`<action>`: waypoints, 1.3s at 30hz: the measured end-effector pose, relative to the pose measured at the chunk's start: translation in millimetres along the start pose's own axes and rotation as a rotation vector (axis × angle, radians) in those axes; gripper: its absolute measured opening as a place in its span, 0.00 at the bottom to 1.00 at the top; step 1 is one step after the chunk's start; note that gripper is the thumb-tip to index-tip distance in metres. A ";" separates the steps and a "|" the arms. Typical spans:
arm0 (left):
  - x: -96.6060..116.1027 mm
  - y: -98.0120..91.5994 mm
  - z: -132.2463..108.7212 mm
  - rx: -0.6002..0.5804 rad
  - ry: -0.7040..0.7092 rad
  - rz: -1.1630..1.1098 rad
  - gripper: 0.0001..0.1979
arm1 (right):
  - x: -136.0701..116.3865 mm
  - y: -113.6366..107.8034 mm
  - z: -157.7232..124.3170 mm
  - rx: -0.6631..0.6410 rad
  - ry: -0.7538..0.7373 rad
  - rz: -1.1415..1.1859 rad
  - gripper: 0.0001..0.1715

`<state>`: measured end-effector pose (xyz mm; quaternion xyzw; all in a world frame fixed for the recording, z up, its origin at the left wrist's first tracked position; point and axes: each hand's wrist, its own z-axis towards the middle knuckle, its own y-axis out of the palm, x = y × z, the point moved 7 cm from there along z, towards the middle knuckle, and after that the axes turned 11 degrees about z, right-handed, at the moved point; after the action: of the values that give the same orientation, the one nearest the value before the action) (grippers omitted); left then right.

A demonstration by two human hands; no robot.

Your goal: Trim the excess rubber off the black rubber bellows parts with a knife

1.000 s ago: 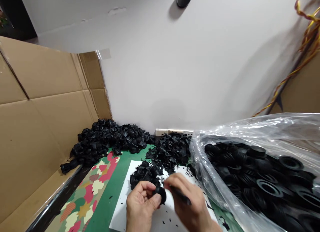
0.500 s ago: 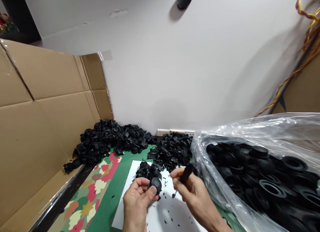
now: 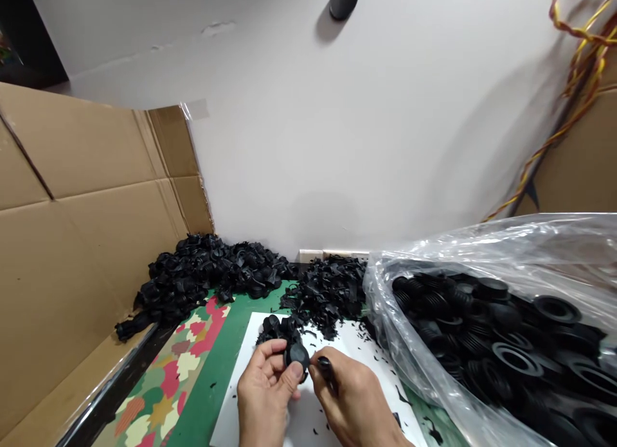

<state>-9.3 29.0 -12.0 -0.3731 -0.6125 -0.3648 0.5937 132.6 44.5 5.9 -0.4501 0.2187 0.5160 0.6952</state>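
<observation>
My left hand pinches a round black rubber part between thumb and fingers, its flat disc face turned up. Close beside it, my right hand grips a slim black-handled tool; the working end is hidden, so its kind is unclear. The right fingertips are at the part's right edge; whether they touch it I cannot tell. Just behind my left hand, a few ribbed black rubber parts lie on a white sheet. Small black trimmings are scattered over the sheet.
A heap of black rubber parts lies back left against a cardboard wall. Black scraps are piled at the back centre. On the right, a clear plastic bag holds many ribbed black parts. Green table surface shows at left.
My right hand has moved left and down with the tool, up to the round part, uncovering more of the sheet's right side. The left hand keeps its hold; the view has shifted slightly.
</observation>
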 end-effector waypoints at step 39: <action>-15.3 26.2 -9.2 -0.197 -0.218 -0.204 0.23 | 31.1 -13.8 14.7 0.355 0.348 0.379 0.12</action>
<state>18.5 32.4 -26.9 -0.4025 -0.6693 -0.4389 0.4443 154.4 72.4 -5.1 -0.3545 0.5013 0.5054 0.6063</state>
